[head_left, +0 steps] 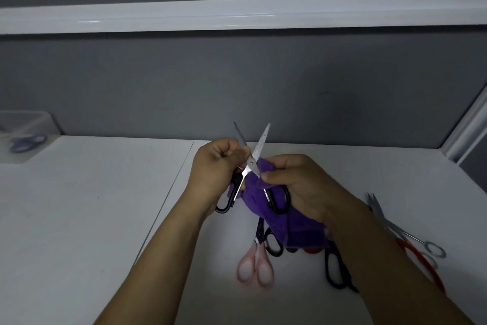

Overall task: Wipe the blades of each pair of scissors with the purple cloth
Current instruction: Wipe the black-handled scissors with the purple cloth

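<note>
purple cloth: bunched up in the right hand, wrapped round the scissors just below the pivot. The rest hangs down over the pile on the table.
right hand: thumb and fingers pinch the cloth against the scissors, and the right handle loop pokes out under the fingers.
left hand: fingers curled tight round the left side of the scissors by the pivot, left handle loop sticking out below the palm.
black-handled scissors: held up off the table between both hands, mid-scene, opened into an X with both tips pointing up and away. The blades above the pivot are bare metal.
pink-handled scissors: flat on the table just near of the hands, closed, handles toward the near side, blade tips going under the cloth.
other black scissors: right of the pink pair, partly hidden by the cloth and the right forearm, so I can't say how many there are.
all-metal scissors: right of the forearm, lying across the red-handled scissors.
white table: everything sits on it.
clear box: far left corner, with blue-handled scissors inside.
grey wall: behind the table, a white rail running across it.
</note>
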